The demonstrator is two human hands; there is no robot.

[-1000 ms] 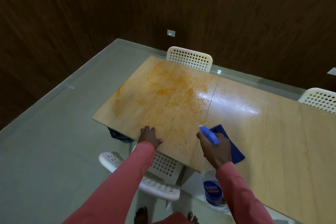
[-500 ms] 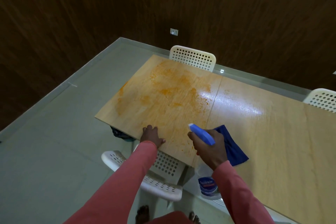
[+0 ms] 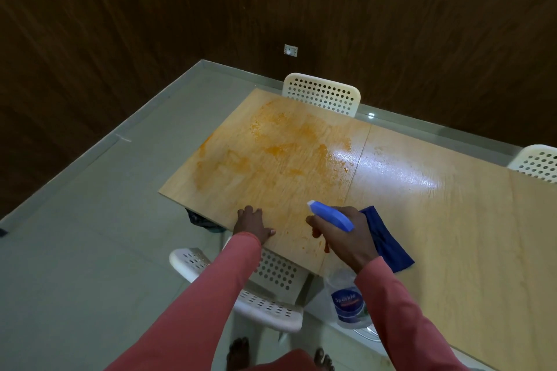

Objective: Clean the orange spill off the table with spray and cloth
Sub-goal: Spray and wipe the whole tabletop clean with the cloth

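An orange spill (image 3: 271, 153) is smeared over the left end of the light wooden table (image 3: 452, 220). My right hand (image 3: 343, 235) grips a clear spray bottle (image 3: 346, 301) by its blue trigger head (image 3: 331, 215), with the nozzle pointing left toward the spill. A dark blue cloth (image 3: 387, 242) lies flat on the table just right of that hand. My left hand (image 3: 251, 224) rests palm down on the table's near edge, fingers spread, holding nothing.
A white perforated chair (image 3: 259, 295) stands below the near edge between my arms. Another white chair (image 3: 322, 96) is at the far side, a third (image 3: 536, 161) at the far right. Dark wood-panelled walls enclose the tiled floor (image 3: 90, 250).
My right hand has carried the spray bottle leftward, away from the cloth and over the spill's near edge. My left hand stays planted on the table edge.
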